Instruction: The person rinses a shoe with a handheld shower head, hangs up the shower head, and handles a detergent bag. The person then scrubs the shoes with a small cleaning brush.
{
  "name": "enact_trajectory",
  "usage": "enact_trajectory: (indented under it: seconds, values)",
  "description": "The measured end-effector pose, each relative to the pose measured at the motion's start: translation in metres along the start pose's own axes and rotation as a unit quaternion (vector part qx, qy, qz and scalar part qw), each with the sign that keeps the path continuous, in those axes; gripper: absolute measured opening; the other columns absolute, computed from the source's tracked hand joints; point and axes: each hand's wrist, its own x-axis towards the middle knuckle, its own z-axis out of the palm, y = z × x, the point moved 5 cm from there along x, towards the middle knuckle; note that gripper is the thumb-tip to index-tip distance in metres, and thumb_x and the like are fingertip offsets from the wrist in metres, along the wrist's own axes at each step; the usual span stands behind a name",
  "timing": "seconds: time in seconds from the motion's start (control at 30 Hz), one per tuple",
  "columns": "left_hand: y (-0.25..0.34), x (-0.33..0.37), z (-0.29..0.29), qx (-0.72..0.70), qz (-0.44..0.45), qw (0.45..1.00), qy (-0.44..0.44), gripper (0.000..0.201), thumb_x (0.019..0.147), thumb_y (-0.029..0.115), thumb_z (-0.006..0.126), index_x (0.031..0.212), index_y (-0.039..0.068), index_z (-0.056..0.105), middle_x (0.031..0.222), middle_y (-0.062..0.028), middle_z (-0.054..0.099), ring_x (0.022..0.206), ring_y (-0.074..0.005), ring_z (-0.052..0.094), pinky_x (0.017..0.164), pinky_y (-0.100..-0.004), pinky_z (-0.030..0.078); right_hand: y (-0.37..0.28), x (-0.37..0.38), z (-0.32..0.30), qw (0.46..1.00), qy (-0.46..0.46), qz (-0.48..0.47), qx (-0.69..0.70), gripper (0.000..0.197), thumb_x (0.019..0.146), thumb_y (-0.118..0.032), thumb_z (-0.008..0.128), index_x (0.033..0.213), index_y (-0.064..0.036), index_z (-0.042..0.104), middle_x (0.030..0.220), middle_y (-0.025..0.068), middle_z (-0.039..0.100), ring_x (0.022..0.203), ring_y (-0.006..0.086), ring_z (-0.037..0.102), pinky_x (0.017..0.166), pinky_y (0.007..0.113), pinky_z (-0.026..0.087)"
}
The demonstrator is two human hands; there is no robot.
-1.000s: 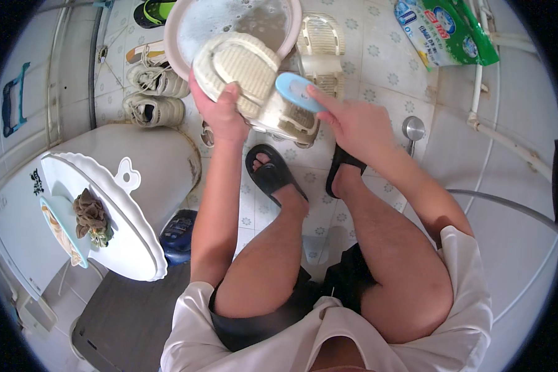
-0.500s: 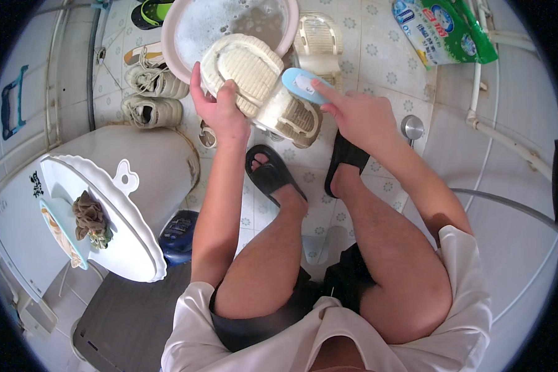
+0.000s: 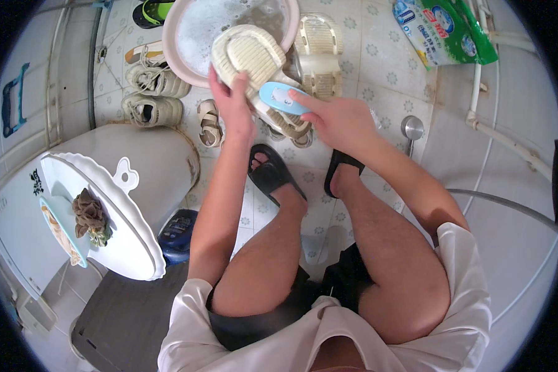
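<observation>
In front of me, close to the basin, my left hand (image 3: 231, 110) grips a cream sandal (image 3: 249, 53) by its edge, with the ridged sole turned up. My right hand (image 3: 344, 121) is closed around a light blue brush (image 3: 278, 98). The brush lies over the narrow middle of the sandal; its bristles are hidden beneath its back. A matching cream sandal (image 3: 319, 37) lies sole up on the tiles, just right of the pink basin (image 3: 185, 69). Foamy, cloudy water (image 3: 211, 31) fills the basin.
Left of the basin sit worn sneakers (image 3: 152, 111), a strappy sandal (image 3: 209, 124) and a black-green shoe (image 3: 150, 13). A green detergent pouch (image 3: 449, 34) stands far right, beyond a metal floor drain cover (image 3: 411, 128). A white scalloped tray (image 3: 127, 242) leans at left.
The held sandal has shifted slightly up and right, its toe over the basin. The brush has slid left and down with my right hand, uncovering more of the other sandal.
</observation>
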Motion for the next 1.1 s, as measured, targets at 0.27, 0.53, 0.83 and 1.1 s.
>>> enact_trajectory:
  seconds: [0.27, 0.53, 0.83, 1.1]
  values:
    - [-0.035, -0.034, 0.004, -0.011, -0.167, 0.982, -0.082, 0.083, 0.094, 0.025, 0.068, 0.154, 0.016, 0.011, 0.149, -0.0120, 0.036, 0.134, -0.0287, 0.042, 0.111, -0.0435, 0.037, 0.041, 0.001, 0.009, 0.983, 0.024, 0.072, 0.167, 0.044, 0.096, -0.026, 0.060, 0.140, -0.0307, 0.055, 0.078, 0.0108, 0.066, 0.063, 0.0280, 0.061, 0.063, 0.039, 0.051]
    - [-0.064, -0.037, -0.007, -0.114, -0.203, 0.967, -0.099, 0.069, 0.095, 0.019, 0.066, 0.149, 0.018, 0.023, 0.147, -0.0087, 0.044, 0.132, -0.0264, 0.047, 0.109, -0.0458, 0.043, 0.037, 0.008, 0.023, 0.820, -0.109, 0.223, 0.515, 0.046, 0.101, -0.030, 0.055, 0.142, -0.0078, 0.051, 0.067, 0.0014, 0.052, 0.046, 0.0107, 0.043, 0.042, 0.030, 0.038]
    - [-0.070, -0.043, 0.000, -0.107, -0.250, 0.955, -0.116, 0.082, 0.084, 0.003, 0.074, 0.148, 0.013, 0.025, 0.143, -0.0082, 0.044, 0.131, -0.0251, 0.046, 0.109, -0.0422, 0.042, 0.034, 0.012, 0.034, 0.751, -0.094, 0.308, 0.577, 0.043, 0.103, -0.043, 0.050, 0.111, -0.0015, 0.057, 0.060, -0.0018, 0.043, 0.041, 0.0091, 0.041, 0.037, 0.027, 0.035]
    - [-0.046, -0.034, 0.002, -0.092, -0.202, 0.968, -0.119, 0.060, 0.098, 0.028, 0.057, 0.149, 0.006, 0.033, 0.145, -0.0120, 0.049, 0.131, -0.0293, 0.050, 0.110, -0.0445, 0.041, 0.041, 0.024, 0.012, 0.933, -0.059, 0.167, 0.312, 0.050, 0.101, -0.045, 0.052, 0.083, 0.0018, 0.060, 0.058, 0.0098, 0.053, 0.041, 0.0209, 0.050, 0.041, 0.034, 0.041]
